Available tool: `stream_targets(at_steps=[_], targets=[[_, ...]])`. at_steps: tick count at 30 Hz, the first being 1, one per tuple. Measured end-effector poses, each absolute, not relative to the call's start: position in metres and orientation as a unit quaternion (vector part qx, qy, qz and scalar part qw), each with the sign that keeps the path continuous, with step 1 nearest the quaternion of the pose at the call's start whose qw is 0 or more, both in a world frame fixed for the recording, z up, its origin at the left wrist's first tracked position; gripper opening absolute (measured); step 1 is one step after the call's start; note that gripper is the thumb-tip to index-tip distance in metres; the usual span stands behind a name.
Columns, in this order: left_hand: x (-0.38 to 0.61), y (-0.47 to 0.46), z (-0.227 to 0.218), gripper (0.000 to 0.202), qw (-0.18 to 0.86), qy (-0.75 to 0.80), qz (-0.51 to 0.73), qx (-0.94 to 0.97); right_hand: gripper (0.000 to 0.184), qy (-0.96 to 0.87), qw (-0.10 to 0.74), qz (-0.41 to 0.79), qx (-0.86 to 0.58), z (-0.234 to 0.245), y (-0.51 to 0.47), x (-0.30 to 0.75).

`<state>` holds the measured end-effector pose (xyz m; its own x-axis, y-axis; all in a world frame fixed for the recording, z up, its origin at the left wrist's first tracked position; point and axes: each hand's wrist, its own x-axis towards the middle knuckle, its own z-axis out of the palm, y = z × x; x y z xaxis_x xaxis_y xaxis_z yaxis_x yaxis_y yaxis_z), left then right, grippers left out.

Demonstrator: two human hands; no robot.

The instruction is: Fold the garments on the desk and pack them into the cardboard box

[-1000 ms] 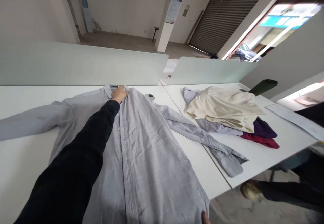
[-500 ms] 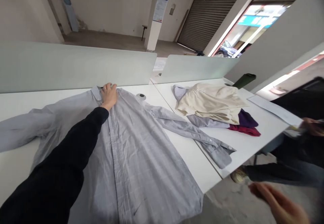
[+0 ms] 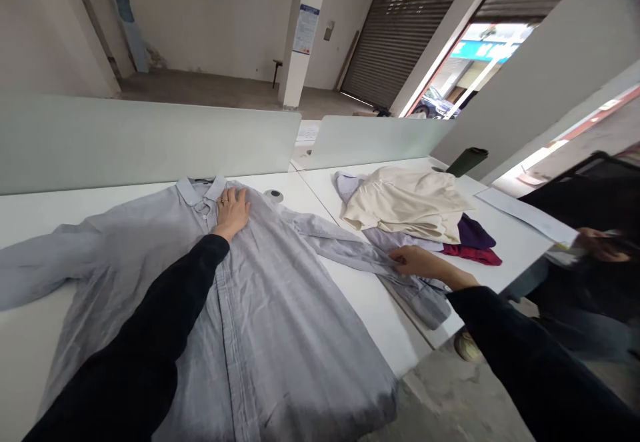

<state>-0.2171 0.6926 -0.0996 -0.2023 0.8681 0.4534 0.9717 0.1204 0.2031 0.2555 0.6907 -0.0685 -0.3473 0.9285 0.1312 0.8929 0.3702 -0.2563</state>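
Observation:
A light grey button-up shirt lies spread front-up on the white table, collar toward the far divider. My left hand rests flat on the shirt's upper chest just right of the collar, fingers stretched out. My right hand reaches across to the shirt's right sleeve and pinches the fabric near the forearm. The sleeve's cuff lies toward the table's near right edge.
A pile of clothes, cream on top with purple and red beneath, lies on the adjoining table. Frosted dividers stand along the back. A dark green object and a paper sheet lie at the right. Another person sits at far right.
My right hand has come up from below the table edge and taken hold of the shirt's right sleeve. My left hand slid slightly down from the collar onto the chest.

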Motion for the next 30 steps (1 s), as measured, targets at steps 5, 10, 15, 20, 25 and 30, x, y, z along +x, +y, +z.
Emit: stream_targets(at_steps=[5, 10, 15, 20, 25, 30], targets=[[-0.218, 0.695, -0.099, 0.055, 0.115, -0.744, -0.231, -0.616, 0.025, -0.748, 0.197, -0.229, -0.591, 0.007, 0.701, 0.257], [-0.216, 0.695, -0.098, 0.056, 0.118, -0.748, -0.236, -0.609, 0.029, -0.689, 0.221, -0.312, -0.616, 0.013, 0.699, 0.284], [-0.216, 0.696, -0.098, 0.056, 0.119, -0.754, -0.230, -0.603, 0.031, -0.715, 0.147, -0.154, -0.666, -0.027, 0.709, 0.307], [-0.216, 0.698, -0.100, 0.056, 0.129, -0.752, -0.224, -0.606, 0.041, -0.702, 0.249, -0.150, -0.650, -0.016, 0.728, 0.307], [-0.217, 0.700, -0.101, 0.054, 0.145, -0.747, -0.222, -0.610, 0.047, -0.726, 0.144, -0.053, -0.671, 0.004, 0.754, 0.297], [-0.218, 0.702, -0.104, 0.048, 0.143, -0.745, -0.204, -0.619, 0.023, -0.694, 0.147, -0.059, -0.703, 0.013, 0.770, 0.300]])
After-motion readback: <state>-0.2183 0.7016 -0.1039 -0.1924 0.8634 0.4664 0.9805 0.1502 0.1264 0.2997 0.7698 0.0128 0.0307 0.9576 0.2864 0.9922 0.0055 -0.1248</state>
